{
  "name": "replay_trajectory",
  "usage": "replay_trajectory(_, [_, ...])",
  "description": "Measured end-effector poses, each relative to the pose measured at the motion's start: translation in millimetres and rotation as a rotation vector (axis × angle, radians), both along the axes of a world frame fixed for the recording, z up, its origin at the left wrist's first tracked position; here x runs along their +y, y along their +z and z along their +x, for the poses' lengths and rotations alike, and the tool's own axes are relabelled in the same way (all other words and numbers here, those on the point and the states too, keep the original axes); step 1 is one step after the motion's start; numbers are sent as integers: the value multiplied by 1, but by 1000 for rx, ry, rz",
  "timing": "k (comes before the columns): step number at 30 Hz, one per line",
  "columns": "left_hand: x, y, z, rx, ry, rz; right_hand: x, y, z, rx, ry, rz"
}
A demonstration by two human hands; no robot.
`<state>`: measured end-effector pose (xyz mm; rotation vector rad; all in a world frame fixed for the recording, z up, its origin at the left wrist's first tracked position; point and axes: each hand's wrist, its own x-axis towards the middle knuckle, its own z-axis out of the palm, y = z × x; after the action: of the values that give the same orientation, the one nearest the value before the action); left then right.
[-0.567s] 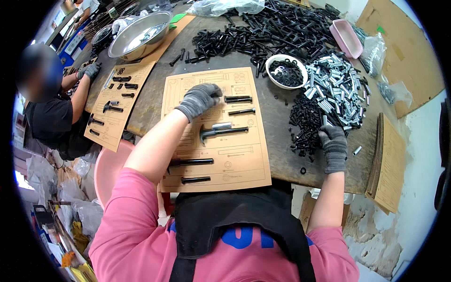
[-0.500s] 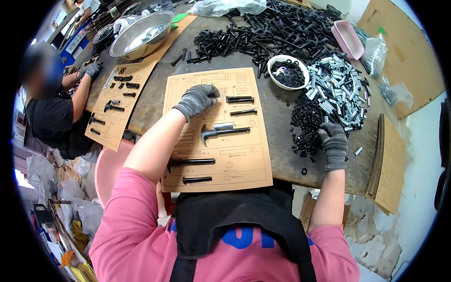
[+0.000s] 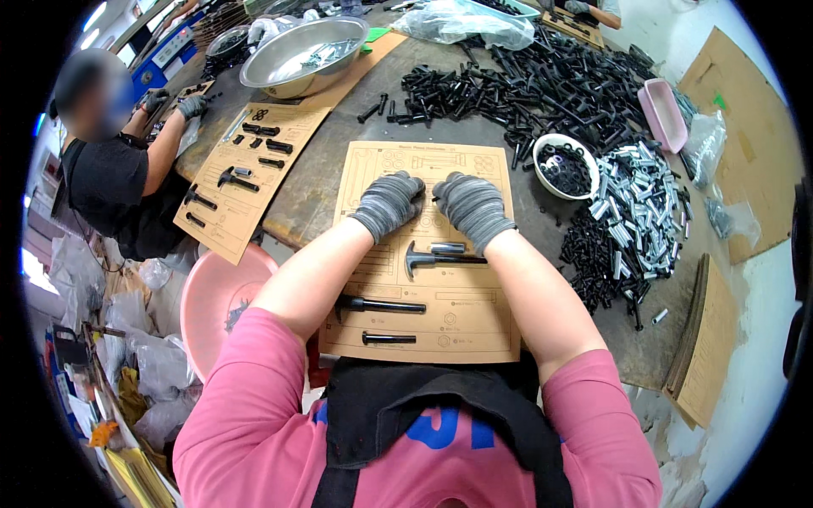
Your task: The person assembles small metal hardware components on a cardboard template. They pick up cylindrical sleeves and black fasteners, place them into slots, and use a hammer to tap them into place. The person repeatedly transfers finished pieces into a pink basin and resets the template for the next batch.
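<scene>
Both my hands wear grey knit gloves and are over the upper half of a brown printed cardboard sheet [image 3: 500, 334]. My left hand [image 3: 388, 206] is closed, its fingertips curled inward. Close beside it, my right hand [image 3: 474, 210] is closed too; a small dark bit shows at its fingertips, too small to name. Below the hands lie a silver sleeve [image 3: 447, 248] and a grey hook-shaped piece [image 3: 415, 261] with a black shaft, partly behind my right wrist. Lower down are a black rod-like part [image 3: 385, 306], partly covered by my left forearm, and a black bolt [image 3: 389, 339].
Right of the sheet are a white bowl of black rings [image 3: 566, 166], silver sleeves [image 3: 639, 199] and small black screws [image 3: 593, 258]. Black bolts [image 3: 508, 89] heap behind. A metal basin [image 3: 279, 80] and another laid-out sheet [image 3: 224, 220] stand left, near a co-worker.
My right hand has come from the small black screws over to the sheet, beside my left hand. My left hand stays over the sheet's upper part. The whole view has shifted.
</scene>
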<state>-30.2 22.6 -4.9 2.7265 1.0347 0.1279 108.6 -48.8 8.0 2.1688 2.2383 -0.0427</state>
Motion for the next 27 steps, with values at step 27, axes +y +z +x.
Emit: replay_trajectory(27, [8,-7,-1,-92,-24,-364,17,10,-8,-39,-141,-198])
